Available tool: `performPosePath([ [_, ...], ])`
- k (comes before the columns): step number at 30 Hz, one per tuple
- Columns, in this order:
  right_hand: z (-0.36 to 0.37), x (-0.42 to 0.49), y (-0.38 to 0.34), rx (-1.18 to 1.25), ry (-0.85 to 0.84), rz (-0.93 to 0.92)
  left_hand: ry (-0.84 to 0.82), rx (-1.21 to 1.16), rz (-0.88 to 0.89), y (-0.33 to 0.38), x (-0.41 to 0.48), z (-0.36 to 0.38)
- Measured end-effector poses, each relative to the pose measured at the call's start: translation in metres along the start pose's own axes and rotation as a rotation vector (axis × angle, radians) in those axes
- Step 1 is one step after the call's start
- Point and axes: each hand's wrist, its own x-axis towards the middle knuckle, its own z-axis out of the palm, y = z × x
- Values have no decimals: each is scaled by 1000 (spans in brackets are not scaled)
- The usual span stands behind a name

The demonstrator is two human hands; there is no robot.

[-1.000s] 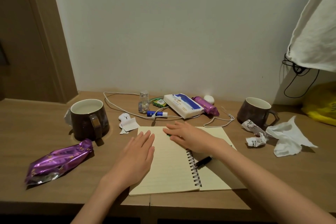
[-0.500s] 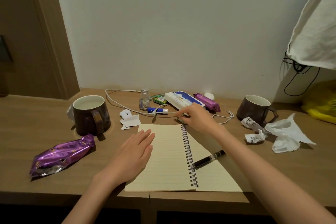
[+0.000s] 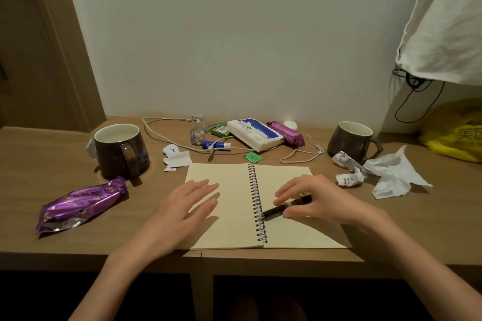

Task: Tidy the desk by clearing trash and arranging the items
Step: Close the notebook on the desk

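A wooden table (image 3: 52,148) carries an open spiral notebook (image 3: 234,216) at its front edge. The left hand (image 3: 180,208) lies flat with fingers spread on the left page. The right hand (image 3: 320,198) pinches a black pen (image 3: 284,208) lying across the right page. Two brown mugs (image 3: 120,151) (image 3: 350,142) stand at either side, crumpled white tissue (image 3: 391,177) beside the right one, a purple wrapper (image 3: 80,203) near the left.

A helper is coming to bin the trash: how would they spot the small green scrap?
Start at the open notebook in the desk's middle. Just beyond its top edge, by the spiral, lies the small green scrap, in front of the tissue pack. It is flat, square and alone; the other green thing is a bigger packet farther back.
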Motion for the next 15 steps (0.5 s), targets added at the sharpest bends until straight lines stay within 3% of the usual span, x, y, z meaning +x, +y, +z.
performPosePath([
  [4, 11, -7, 4, 18, 114, -35, -96, 266, -14, 2, -15, 5],
  [9, 7, -11, 3, 88, 329, 38, -140, 310, -41, 4, -22, 1],
  [15, -12, -5, 1, 493, 438, 199, -20, 350, -16, 24, -13, -12],
])
